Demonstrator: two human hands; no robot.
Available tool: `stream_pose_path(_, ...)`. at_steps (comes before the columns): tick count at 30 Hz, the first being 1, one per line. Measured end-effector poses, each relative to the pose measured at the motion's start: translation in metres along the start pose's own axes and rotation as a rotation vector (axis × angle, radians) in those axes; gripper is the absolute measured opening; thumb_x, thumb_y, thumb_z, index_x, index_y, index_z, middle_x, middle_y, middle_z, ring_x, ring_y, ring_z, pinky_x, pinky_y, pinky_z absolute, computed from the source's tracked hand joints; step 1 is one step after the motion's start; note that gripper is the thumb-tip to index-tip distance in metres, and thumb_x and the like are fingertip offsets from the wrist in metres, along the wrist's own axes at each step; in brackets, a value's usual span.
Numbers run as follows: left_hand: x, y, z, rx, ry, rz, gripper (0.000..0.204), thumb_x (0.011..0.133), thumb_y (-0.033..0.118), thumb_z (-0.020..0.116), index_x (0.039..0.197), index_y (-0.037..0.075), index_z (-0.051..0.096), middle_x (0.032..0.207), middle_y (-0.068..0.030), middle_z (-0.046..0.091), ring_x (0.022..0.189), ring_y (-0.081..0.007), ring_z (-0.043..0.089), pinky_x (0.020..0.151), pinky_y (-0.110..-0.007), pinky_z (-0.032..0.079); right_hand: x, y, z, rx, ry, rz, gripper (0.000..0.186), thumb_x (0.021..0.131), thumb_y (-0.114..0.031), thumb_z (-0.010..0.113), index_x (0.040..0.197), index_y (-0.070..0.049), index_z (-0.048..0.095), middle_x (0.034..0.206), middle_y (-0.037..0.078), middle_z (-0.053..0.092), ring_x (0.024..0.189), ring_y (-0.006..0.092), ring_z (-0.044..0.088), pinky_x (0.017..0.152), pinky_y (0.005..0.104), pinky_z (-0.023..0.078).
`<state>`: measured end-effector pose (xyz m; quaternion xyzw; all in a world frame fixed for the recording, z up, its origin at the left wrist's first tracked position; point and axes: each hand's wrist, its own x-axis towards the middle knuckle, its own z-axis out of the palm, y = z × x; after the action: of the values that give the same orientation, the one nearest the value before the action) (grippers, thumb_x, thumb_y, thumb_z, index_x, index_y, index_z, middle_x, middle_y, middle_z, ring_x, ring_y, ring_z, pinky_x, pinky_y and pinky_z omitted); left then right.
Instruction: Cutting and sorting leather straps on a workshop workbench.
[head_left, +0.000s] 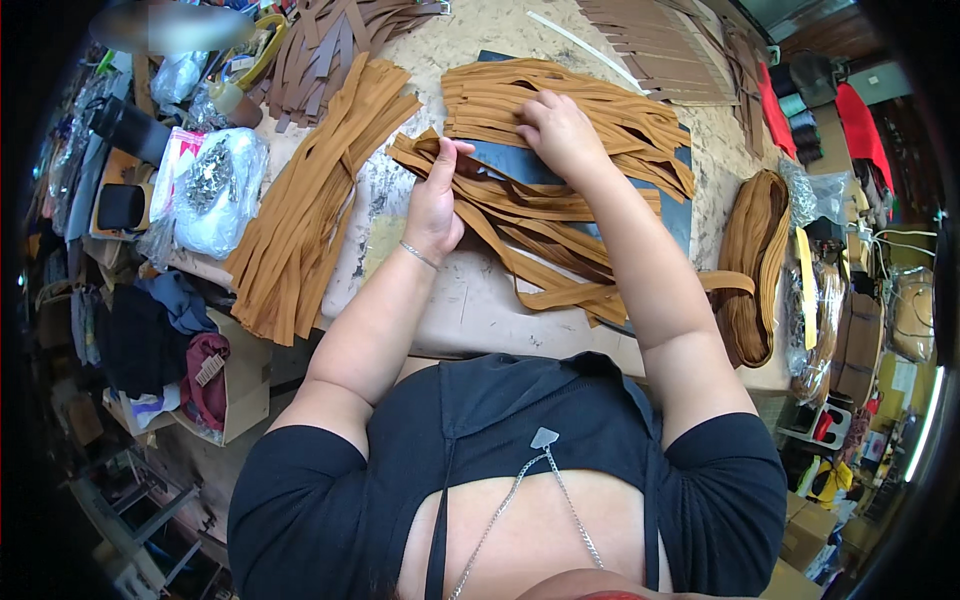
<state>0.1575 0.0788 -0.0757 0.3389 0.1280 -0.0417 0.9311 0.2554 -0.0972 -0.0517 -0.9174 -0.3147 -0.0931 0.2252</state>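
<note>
My left hand (435, 195) grips one end of a group of long tan flat strips (540, 245), thumb raised along their edge. These strips fan out rightward and droop near the table's front. My right hand (555, 135) rests with bent, slightly parted fingers on a row of similar strips (620, 115) at the back, laid over a dark blue-grey board (674, 232). A long loose pile of tan strips (300, 200) lies to the left of my left hand. A thick looped coil of tan strip (755, 240) lies at the right end, with a strip running toward the middle.
The worn pale table (450, 320) also holds brown strips (325, 35) and a fringed brown piece (660, 55) at the back, plus plastic bags (215, 180) and a dark bottle (125, 130) at left. A cardboard box of cloth (240, 390) stands lower left; wrapped goods (910, 310) crowd the right.
</note>
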Motion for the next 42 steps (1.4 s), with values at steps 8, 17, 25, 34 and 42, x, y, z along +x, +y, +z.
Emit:
stream_pose_path(8,0.006,-0.003,-0.008,-0.081,-0.116,0.003,0.033,0.094,0.041,0.059,0.096,0.009,0.056,0.080,0.0001,0.054,0.083,-0.0147,0.058,0.094,-0.039,0.051,0.005,0.004,-0.003,0.052,0.113,0.119,0.017,0.084,-0.018,0.068,0.094,-0.005,0.069,0.092,0.013,0.065,0.090,0.0328,0.062,0.080,0.0405,0.051)
stream_pose_path(17,0.007,0.000,-0.009,-0.027,-0.042,-0.082,0.026,0.098,0.031,0.057,0.102,0.006,0.060,0.080,-0.0004,0.054,0.082,-0.0173,0.060,0.086,-0.035,0.053,0.008,-0.008,-0.008,0.020,-0.096,0.101,0.020,0.087,-0.024,0.067,0.099,-0.008,0.070,0.095,0.012,0.066,0.093,0.0290,0.062,0.083,0.0397,0.050)
stream_pose_path(25,0.002,0.000,-0.002,-0.098,-0.112,0.044,0.015,0.100,0.020,0.050,0.107,0.008,0.056,0.080,-0.0012,0.052,0.084,-0.0171,0.056,0.095,-0.041,0.049,0.009,0.017,0.001,-0.081,-0.016,0.150,0.016,0.087,-0.021,0.063,0.094,-0.008,0.067,0.096,0.012,0.064,0.094,0.0331,0.060,0.082,0.0429,0.049)
stream_pose_path(34,0.003,-0.001,-0.005,-0.012,-0.068,0.053,0.028,0.099,0.030,0.057,0.118,0.010,0.056,0.072,0.0038,0.045,0.073,-0.0088,0.047,0.082,-0.033,0.048,0.004,-0.038,-0.016,0.358,-0.258,-0.091,0.018,0.089,-0.021,0.065,0.095,-0.004,0.066,0.087,0.013,0.064,0.087,0.0313,0.062,0.077,0.0381,0.050)
stream_pose_path(42,0.002,-0.004,-0.003,-0.068,-0.052,-0.028,0.030,0.097,0.042,0.054,0.091,0.012,0.055,0.081,-0.0017,0.056,0.083,-0.0175,0.056,0.087,-0.035,0.049,-0.009,0.001,0.001,-0.118,-0.051,0.020,0.014,0.082,-0.018,0.067,0.092,-0.007,0.066,0.090,0.013,0.062,0.090,0.0333,0.059,0.079,0.0429,0.049)
